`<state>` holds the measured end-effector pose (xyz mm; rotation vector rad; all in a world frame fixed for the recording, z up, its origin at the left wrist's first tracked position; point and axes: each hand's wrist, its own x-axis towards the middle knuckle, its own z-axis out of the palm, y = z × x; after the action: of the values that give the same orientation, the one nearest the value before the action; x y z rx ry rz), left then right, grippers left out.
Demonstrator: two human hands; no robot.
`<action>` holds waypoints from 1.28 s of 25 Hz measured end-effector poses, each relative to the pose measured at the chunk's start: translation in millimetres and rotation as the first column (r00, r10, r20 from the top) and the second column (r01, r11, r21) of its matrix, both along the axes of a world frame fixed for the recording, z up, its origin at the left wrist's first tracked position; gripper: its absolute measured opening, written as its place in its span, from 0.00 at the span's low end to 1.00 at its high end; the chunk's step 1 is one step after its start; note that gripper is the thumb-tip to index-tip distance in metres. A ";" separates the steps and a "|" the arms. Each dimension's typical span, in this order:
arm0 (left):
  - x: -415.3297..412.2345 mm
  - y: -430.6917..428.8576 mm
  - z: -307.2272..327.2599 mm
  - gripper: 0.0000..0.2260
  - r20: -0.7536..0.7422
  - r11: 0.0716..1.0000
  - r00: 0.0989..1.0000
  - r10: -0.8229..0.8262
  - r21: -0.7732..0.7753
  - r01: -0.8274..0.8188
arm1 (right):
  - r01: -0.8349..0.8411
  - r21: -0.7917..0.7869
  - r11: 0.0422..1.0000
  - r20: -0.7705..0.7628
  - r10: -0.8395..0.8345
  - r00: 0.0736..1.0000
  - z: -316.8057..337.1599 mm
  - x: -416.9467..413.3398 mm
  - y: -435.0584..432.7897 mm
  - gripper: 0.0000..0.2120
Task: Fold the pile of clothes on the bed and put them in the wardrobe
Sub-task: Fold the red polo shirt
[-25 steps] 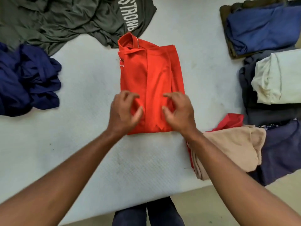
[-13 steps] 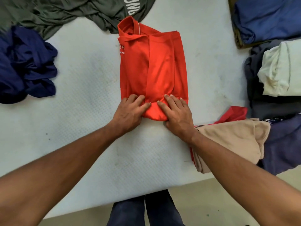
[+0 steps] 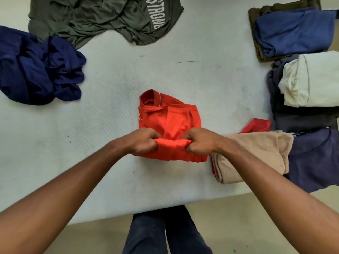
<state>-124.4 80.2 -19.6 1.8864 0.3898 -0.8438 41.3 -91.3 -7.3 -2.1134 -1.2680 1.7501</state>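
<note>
Gripping the red shirt [image 3: 170, 125] on the bed [image 3: 110, 107], left hand [image 3: 145, 142], right hand [image 3: 200, 142], both fists closed on its fold

1. A pale, textured bed [image 3: 113, 99] fills the view, its near edge meeting a beige floor [image 3: 256, 226].
2. An orange-red shirt [image 3: 176, 120] lies part-folded at the centre.
3. A crumpled olive shirt [image 3: 95, 17] printed "STRONG" and a heaped navy garment [image 3: 36, 70] sit at the far left.
4. Along the right edge lie folded pieces: blue [image 3: 293, 32], cream [image 3: 311, 79], tan [image 3: 256, 153] and navy [image 3: 315, 158].
</note>
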 end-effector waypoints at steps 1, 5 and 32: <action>1.0 4.0 -2.4 0.07 0.002 0.997 0.997 0.076 -0.005 -0.076 | 0.043 0.043 0.998 0.020 -0.044 0.999 -1.2 4.6 3.5 0.02; 38.6 40.5 -24.3 0.05 0.129 0.887 0.889 0.439 0.098 -0.452 | 0.300 0.237 0.924 0.170 -0.343 0.924 -14.1 43.6 45.0 0.12; 29.4 -10.1 -105.1 0.35 0.439 0.659 0.896 0.058 0.657 -0.365 | 0.179 0.387 0.905 0.672 -0.409 0.617 -121.2 -23.4 36.0 0.32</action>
<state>-95.0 70.1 -124.8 2.6123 0.7717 -0.1010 17.9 -55.3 -128.4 -2.7386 -1.0857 0.4829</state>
